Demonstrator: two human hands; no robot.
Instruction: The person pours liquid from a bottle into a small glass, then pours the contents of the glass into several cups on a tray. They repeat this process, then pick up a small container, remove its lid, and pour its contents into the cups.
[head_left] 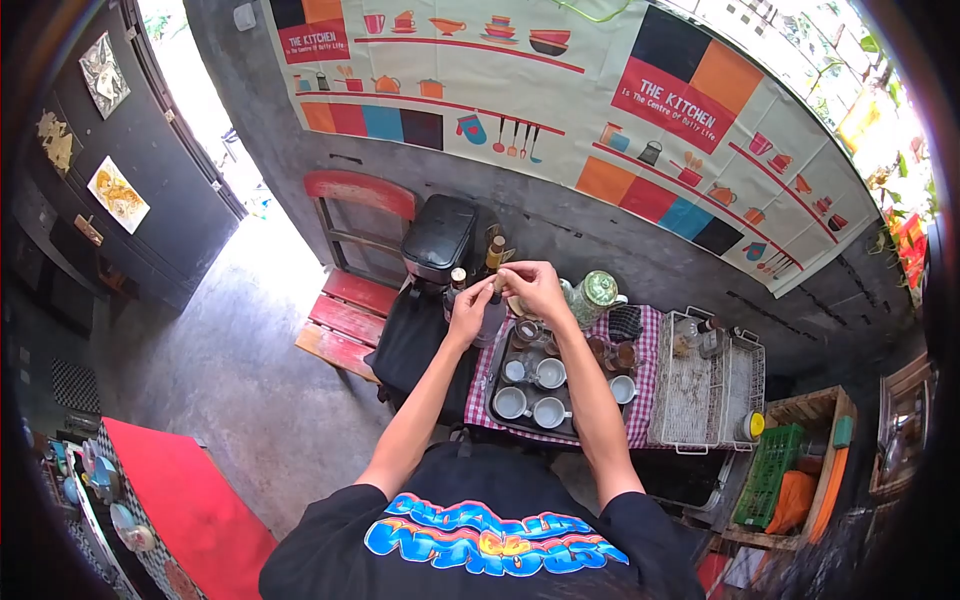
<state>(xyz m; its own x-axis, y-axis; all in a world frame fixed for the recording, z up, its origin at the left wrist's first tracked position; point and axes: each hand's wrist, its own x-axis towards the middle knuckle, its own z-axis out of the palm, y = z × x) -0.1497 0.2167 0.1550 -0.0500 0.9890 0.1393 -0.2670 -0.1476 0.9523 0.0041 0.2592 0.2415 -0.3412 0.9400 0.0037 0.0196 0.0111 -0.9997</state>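
My left hand [467,314] and my right hand [537,290] meet above the back left corner of the checkered cloth. The fingers of both are pinched together around something small and brownish, too small and covered to name. Just below them part of a greyish, see-through bottle [491,325] shows. Behind stand a bottle with a gold neck [495,252] and a dark bottle with a pale cap [458,278]. Under my right forearm lies a dark tray [490,397] with several white cups [549,412] and glass jars [527,330]. A green-lidded glass jug [598,290] is right of my right hand.
A black bin-like appliance [440,235] stands by a red wooden chair [347,305] on the left. Right of the checkered cloth [645,365] are a wire dish rack [690,405] and a wooden crate [838,410] holding a green basket [772,475]. A red-topped table [190,500] is at lower left.
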